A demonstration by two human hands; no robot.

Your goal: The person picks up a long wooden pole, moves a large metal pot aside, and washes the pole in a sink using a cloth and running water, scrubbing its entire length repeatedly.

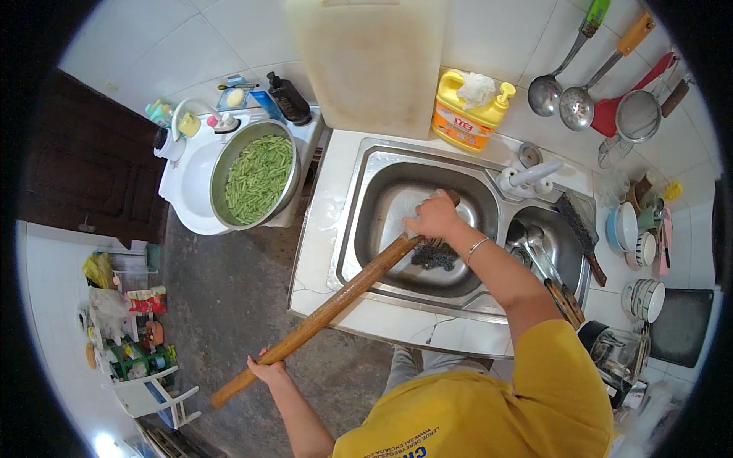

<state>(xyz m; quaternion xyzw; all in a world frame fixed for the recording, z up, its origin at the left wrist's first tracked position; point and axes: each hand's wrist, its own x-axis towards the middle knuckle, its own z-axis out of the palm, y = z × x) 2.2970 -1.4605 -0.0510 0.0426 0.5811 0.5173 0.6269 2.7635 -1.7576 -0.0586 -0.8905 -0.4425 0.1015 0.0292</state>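
A long, thick wooden rolling pin slants from the basin up at right down to the lower left, past the counter's front edge. My right hand is closed round its upper end, over the large sink basin. Lower down, my left hand grips it near the other end, with the tip sticking out beyond the fingers. The wood looks wet. In the basin below my right hand lies a dark scouring pad, apart from the pin as far as I can see.
Ladles lie in the smaller basin, beside a dark long-handled brush. Behind the sink stand a yellow detergent jug and a cutting board. A metal bowl of cut green beans rests on the white washbasin at left.
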